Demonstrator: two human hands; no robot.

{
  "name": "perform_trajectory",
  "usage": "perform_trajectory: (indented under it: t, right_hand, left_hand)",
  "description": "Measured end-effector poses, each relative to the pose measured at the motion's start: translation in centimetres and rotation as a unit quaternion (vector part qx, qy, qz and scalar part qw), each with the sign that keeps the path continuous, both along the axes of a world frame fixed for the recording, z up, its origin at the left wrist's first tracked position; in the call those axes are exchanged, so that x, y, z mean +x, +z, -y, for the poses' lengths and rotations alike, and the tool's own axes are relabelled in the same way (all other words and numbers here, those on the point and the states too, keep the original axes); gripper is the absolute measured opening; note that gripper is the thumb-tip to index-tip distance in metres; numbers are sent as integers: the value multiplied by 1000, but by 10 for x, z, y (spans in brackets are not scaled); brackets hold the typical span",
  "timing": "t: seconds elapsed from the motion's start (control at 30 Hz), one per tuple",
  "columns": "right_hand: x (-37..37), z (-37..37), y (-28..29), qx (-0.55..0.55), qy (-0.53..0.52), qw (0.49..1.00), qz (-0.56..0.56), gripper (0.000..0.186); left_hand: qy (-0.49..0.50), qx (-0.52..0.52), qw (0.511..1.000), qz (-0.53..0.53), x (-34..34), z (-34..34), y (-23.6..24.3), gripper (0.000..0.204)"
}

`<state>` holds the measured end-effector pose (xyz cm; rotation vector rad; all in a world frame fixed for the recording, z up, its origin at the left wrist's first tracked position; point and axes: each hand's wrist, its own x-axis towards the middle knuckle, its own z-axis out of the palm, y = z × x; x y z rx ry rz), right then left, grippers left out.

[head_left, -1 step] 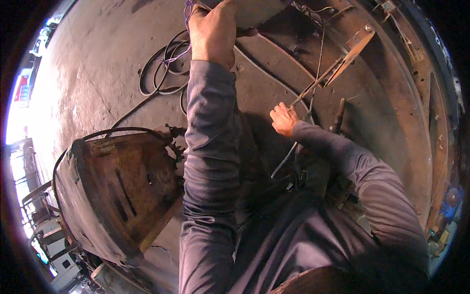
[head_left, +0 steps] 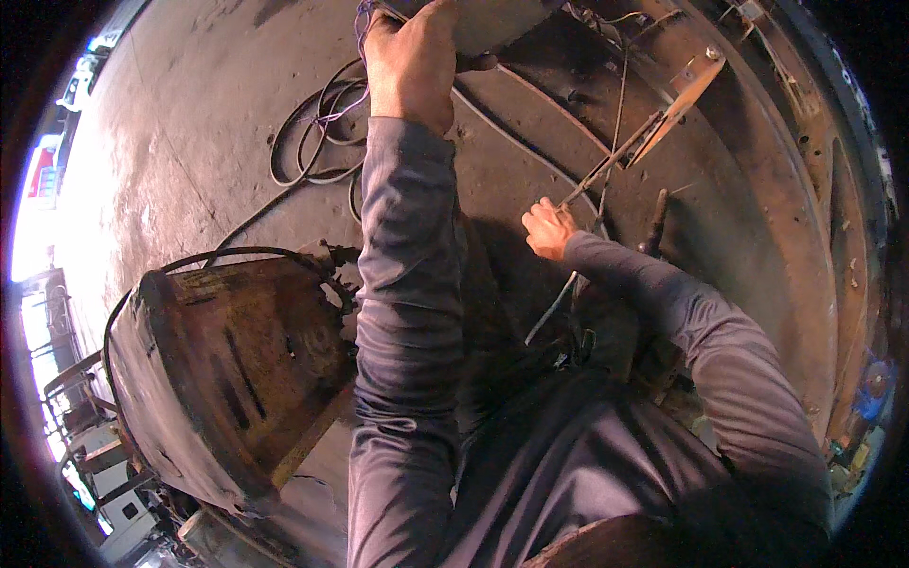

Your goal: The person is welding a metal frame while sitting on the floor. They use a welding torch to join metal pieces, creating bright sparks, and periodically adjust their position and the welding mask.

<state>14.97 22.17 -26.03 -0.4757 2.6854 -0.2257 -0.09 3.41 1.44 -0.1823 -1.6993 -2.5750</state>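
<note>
In the head view, the left hand [head_left: 412, 71] was at the far edge beside a flat panel [head_left: 502, 24] and purple wires [head_left: 364, 21]; its fingertips ran out of view, so its grip could not be told. The right hand [head_left: 549, 229], nearer, was curled around a thin rod [head_left: 611, 162], which slanted far right to a rusty bracket [head_left: 679, 114]. A dark cable [head_left: 273, 156] lay coiled left of the left sleeve [head_left: 407, 275]; a rusty curved metal shell [head_left: 251, 360] stood near left.
</note>
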Motion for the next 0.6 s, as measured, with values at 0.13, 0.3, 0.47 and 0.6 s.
perform_trajectory:
  t: [0.13, 0.3, 0.47, 0.6]
  right_hand:
    - [-14, -6, -9, 7, 18, 997, 68, 26]
    - [-24, -1, -2, 40, 17, 994, 96, 26]
    - [-27, 0, -5, 21, -13, 997, 80, 22]
    - [-27, -5, -10, 1, -45, 996, 79, 20]
  left_hand:
    - [9, 14, 1000, 21, 2, -5, 4, 31]
    - [-12, 27, 999, -28, -7, 3, -5, 30]
    - [1, 17, 1000, -22, -5, 3, -6, 31]
    - [-43, 7, 999, 13, 9, -2, 9, 33]
